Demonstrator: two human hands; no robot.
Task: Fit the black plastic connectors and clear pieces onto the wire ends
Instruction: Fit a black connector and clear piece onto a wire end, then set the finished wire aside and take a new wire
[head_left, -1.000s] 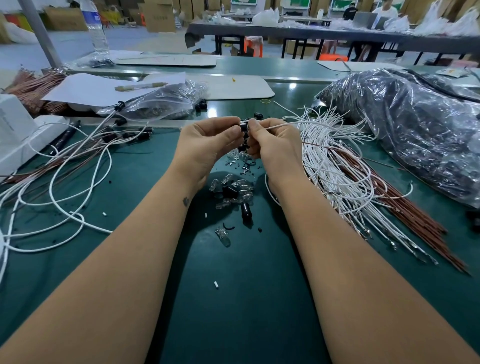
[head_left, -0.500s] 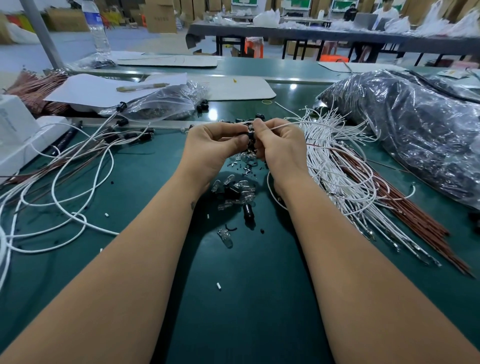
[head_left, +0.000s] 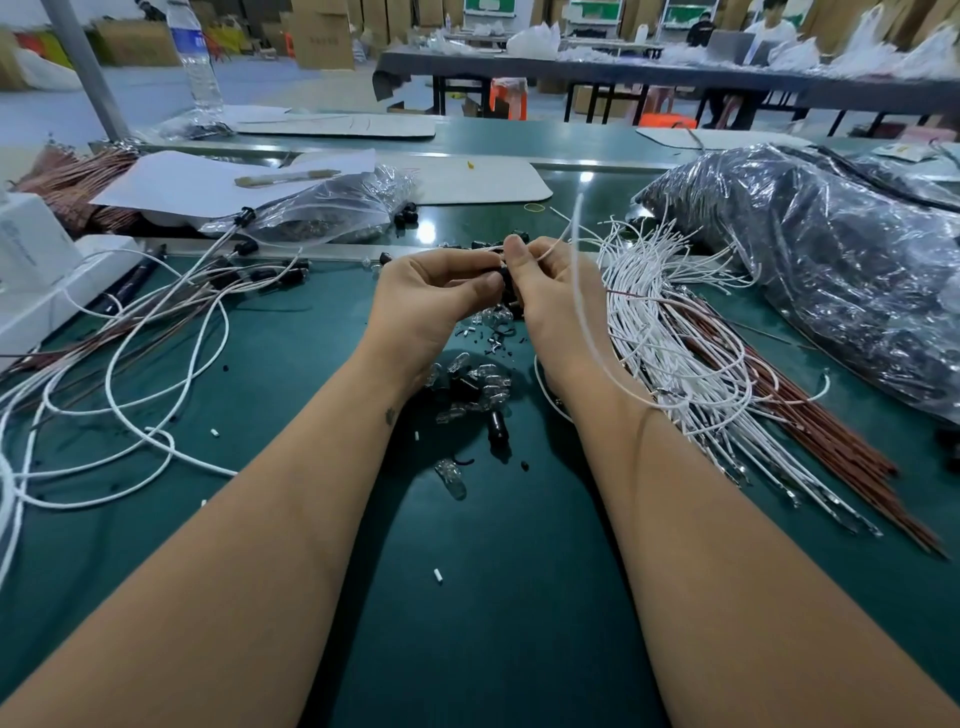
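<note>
Two bare forearms reach out over the green worktop (head_left: 493, 597) and meet at its middle. Nearest the viewer, a single clear piece (head_left: 451, 477) lies alone on the mat, and just beyond it a small heap of clear pieces (head_left: 480, 387) mixed with loose black connectors (head_left: 497, 427) sits directly under the wrists.

Above that heap the left hand (head_left: 426, 301) has its fingers curled, pinching a black connector (head_left: 506, 283) from the left. The right hand (head_left: 553, 296) closes on it from the right, thumb tip up, and pinches a white wire (head_left: 577, 291) where it meets the connector. The connector is largely hidden between the fingers, so how far the wire end is seated cannot be told. From the pinch the wire rises up and away, then loops down across the right wrist. The connector seems to stand roughly upright between the two hands, with the wire entering near its top. Any further push would probably be the right hand's, as it holds the wire, against the left hand's brace.

To the right of the hands lies a fanned bundle of white wires (head_left: 675, 332) beside brown wires (head_left: 831, 431). To the left, looped wires with connectors already fitted (head_left: 171, 332) are spread out. Farther off are a clear bag of parts (head_left: 322, 208) on the left and a large dark plastic bag (head_left: 831, 249) on the right.
</note>
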